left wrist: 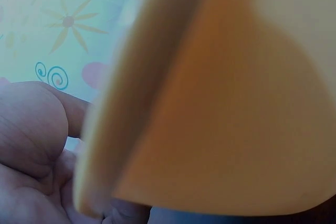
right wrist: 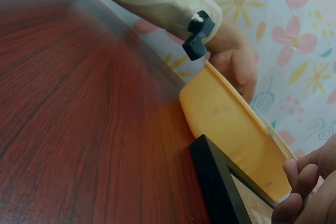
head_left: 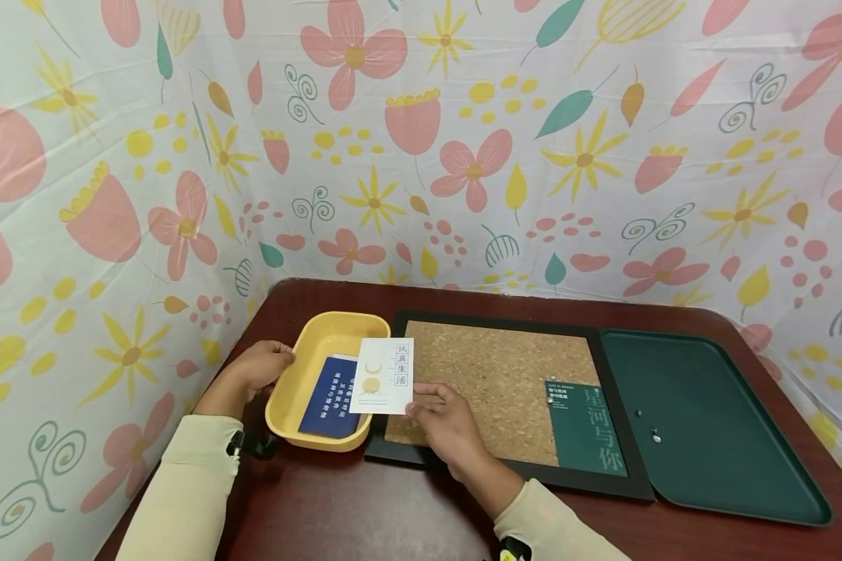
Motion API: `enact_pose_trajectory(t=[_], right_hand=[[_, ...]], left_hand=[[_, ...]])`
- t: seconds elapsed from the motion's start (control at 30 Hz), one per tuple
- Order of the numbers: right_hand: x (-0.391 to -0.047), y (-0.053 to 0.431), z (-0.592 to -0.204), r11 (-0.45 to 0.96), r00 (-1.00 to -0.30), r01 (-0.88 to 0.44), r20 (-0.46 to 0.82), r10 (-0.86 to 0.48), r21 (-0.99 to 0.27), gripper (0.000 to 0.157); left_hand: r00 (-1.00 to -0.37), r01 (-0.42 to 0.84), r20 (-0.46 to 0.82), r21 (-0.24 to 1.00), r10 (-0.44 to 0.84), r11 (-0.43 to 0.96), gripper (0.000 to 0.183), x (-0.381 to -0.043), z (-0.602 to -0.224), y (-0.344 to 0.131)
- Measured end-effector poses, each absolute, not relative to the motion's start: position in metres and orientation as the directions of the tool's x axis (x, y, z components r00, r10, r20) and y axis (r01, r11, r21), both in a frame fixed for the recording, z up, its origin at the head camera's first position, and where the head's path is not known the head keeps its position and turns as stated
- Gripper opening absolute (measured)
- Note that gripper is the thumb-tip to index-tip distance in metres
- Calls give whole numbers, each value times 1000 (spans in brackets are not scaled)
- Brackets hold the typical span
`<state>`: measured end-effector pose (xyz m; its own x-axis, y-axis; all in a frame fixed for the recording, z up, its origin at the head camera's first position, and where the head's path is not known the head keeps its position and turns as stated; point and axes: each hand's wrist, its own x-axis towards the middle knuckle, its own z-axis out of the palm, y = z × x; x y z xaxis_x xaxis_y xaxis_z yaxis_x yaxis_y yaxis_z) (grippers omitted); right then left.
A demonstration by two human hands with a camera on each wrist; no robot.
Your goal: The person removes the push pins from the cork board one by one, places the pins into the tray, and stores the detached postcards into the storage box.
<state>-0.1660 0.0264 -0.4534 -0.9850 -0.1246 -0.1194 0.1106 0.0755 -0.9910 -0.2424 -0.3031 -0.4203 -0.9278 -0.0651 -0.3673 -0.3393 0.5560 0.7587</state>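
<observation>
A white card (head_left: pixel 384 366) with a yellow print and dark characters is pinched at its right edge by my right hand (head_left: pixel 445 425). The card hangs over the right side of a yellow plastic tub (head_left: pixel 326 335), overlapping the cork board's frame in the head view. My left hand (head_left: pixel 261 368) grips the tub's left rim, thumb and fingers on either side of the tub's wall (left wrist: pixel 220 129) in the left wrist view. Inside the tub lies a dark blue card (head_left: pixel 323 405) with white characters, partly covered by the white one. In the right wrist view, the right hand's fingers (right wrist: pixel 302 179) are at the frame's edge.
Right of the tub lies a black-framed cork board (head_left: pixel 491 351) with a green card (head_left: pixel 582 436) at its lower right corner. Beyond it is a dark green tray (head_left: pixel 730 421) bearing small pins (head_left: pixel 656 438). Floral cloth (head_left: pixel 477 179) hangs behind the brown table (head_left: pixel 323 499).
</observation>
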Motion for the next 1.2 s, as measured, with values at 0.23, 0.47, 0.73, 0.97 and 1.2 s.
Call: enact_pose_trajectory(t=[0.23,0.47,0.73,0.97,1.2], right_hand=[[-166,22,-452,74,-987,92,-101,-122,-993,32],[-165,18,-452,79,-988,76,-86,-132,-994,32],[-165,14,-451,48,-981,100,-107,-162,-994,35],[-162,12,-448,38,-974,88,-94,-208,-995,41],[-162,13,-452,37,-962,71,-78,-261,-997,42]], left_hand=[[-929,-335,-364,761,-62,556,36,-242,-420,-303],[-927,-342,-368,764,-65,548,36,-242,-420,-303],[-924,-353,-374,765,-75,538,35,-242,-421,-302],[-926,-351,-371,766,-77,539,35,-242,-421,-302],[-924,-356,-374,761,-82,543,36,-242,-421,-302]])
